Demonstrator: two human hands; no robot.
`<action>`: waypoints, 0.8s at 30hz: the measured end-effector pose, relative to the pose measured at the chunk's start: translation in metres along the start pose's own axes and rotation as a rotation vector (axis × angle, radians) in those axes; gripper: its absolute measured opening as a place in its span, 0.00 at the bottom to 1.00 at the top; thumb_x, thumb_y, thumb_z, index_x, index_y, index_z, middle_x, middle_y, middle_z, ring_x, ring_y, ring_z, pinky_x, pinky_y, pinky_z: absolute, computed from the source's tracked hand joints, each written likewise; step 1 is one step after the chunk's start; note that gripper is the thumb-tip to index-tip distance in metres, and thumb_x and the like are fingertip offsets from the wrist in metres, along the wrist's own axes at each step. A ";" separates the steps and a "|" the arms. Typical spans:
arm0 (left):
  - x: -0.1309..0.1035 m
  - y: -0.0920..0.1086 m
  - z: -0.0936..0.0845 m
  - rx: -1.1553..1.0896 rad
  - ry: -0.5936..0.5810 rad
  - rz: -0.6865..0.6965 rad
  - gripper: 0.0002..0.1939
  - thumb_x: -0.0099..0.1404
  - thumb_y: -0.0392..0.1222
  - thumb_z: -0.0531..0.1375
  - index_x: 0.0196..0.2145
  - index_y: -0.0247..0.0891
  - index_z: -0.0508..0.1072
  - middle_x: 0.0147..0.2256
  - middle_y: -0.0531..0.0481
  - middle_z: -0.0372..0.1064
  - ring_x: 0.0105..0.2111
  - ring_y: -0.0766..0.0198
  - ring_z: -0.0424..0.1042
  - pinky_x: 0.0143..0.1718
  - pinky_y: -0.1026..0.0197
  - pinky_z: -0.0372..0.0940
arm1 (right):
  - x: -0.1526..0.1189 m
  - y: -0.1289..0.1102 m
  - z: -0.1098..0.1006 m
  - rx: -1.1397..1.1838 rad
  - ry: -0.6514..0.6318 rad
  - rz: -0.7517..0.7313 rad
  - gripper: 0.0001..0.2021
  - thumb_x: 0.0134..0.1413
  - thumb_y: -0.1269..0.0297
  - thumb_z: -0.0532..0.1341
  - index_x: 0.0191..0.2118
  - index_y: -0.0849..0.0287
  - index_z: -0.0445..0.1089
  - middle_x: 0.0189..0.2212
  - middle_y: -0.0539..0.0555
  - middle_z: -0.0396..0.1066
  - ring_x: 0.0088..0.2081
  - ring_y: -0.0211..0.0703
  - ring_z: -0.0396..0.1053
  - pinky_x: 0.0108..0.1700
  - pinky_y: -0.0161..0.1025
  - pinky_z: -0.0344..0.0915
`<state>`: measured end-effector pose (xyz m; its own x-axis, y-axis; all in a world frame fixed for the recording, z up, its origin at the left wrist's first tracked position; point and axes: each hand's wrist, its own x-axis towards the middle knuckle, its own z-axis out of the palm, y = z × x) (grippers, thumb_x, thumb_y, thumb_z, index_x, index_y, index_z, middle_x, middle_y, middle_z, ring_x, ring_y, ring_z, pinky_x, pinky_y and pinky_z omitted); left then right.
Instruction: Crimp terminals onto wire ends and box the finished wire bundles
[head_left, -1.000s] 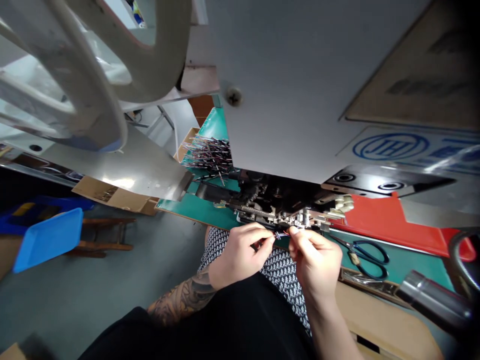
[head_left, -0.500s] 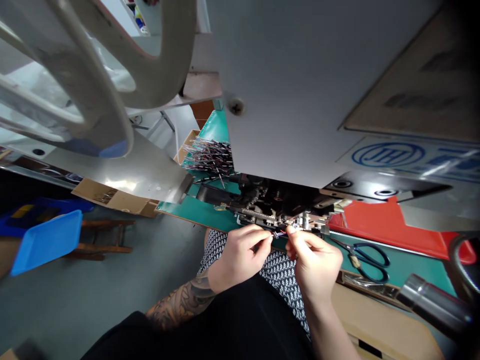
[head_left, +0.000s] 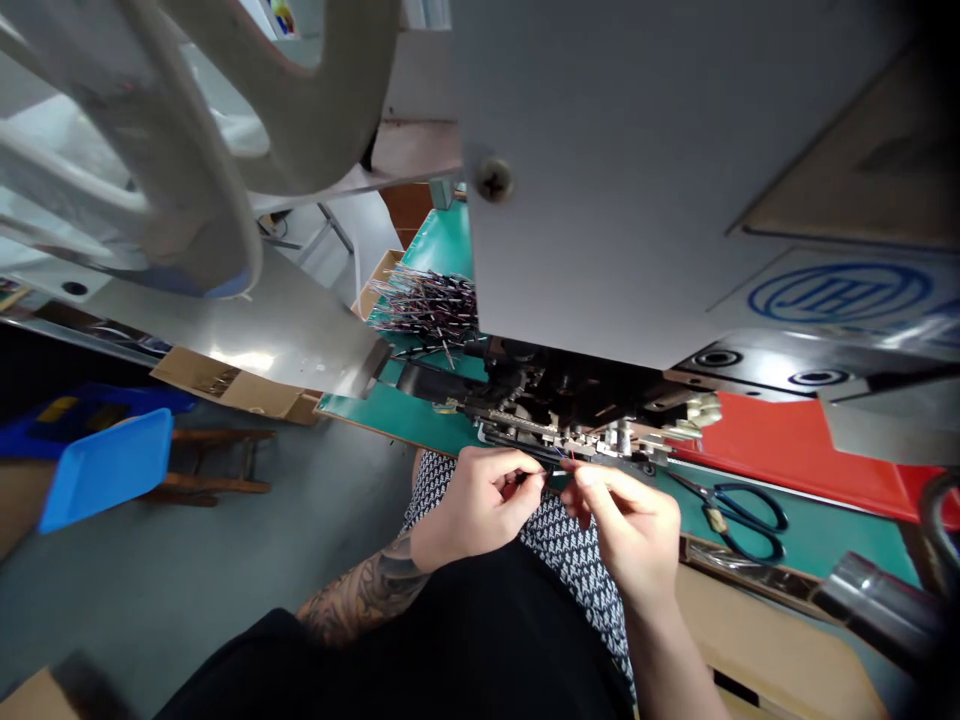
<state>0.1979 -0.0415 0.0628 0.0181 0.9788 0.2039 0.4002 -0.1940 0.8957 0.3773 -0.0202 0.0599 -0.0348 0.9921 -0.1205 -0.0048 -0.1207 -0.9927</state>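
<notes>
Both hands are close together at the front edge of a grey machine (head_left: 600, 200), below its metal mechanism (head_left: 555, 410). My left hand (head_left: 487, 500) is closed in a pinch on the end of a small thin wire piece. Opposite it, my right hand (head_left: 626, 520) pinches fine wires (head_left: 568, 456), of which blue and red strands show between the hands. The exact shape of the piece is too small to make out. A pile of thin dark wires (head_left: 431, 308) lies on the green table (head_left: 442, 243), beyond the hands to the left.
Dark-handled scissors (head_left: 739, 515) lie right of my right hand, near a red tray (head_left: 795, 450). A metal cylinder (head_left: 862, 590) stands at the lower right. Cardboard boxes (head_left: 232, 385) and a blue tray (head_left: 109, 470) are at the left, with a wooden stool (head_left: 217, 465).
The view has shifted slightly, so the machine appears further right. Both hands stay pinched close together, and blue and red strands now point up from between them.
</notes>
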 end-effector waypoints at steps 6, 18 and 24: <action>0.000 -0.002 0.010 0.046 0.080 0.080 0.06 0.70 0.32 0.63 0.35 0.34 0.80 0.27 0.52 0.73 0.22 0.71 0.64 0.26 0.64 0.59 | 0.002 0.014 0.003 0.098 0.093 -0.016 0.11 0.59 0.55 0.74 0.32 0.57 0.85 0.21 0.52 0.76 0.20 0.41 0.68 0.21 0.37 0.65; -0.002 -0.004 0.019 0.154 0.167 0.111 0.06 0.73 0.33 0.62 0.38 0.36 0.80 0.30 0.50 0.76 0.26 0.68 0.71 0.30 0.64 0.65 | 0.009 0.010 0.010 0.127 0.122 0.092 0.23 0.61 0.51 0.72 0.19 0.59 0.75 0.16 0.50 0.67 0.18 0.35 0.60 0.21 0.36 0.54; 0.000 -0.005 0.017 0.177 0.153 0.151 0.06 0.73 0.32 0.62 0.39 0.34 0.80 0.32 0.49 0.77 0.25 0.69 0.69 0.31 0.64 0.63 | 0.008 0.009 0.015 0.108 0.182 0.090 0.22 0.57 0.49 0.75 0.21 0.60 0.77 0.17 0.51 0.70 0.18 0.34 0.61 0.20 0.34 0.55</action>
<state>0.2111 -0.0396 0.0513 -0.0439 0.9158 0.3991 0.5573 -0.3091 0.7706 0.3625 -0.0143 0.0501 0.1411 0.9657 -0.2179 -0.1175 -0.2022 -0.9723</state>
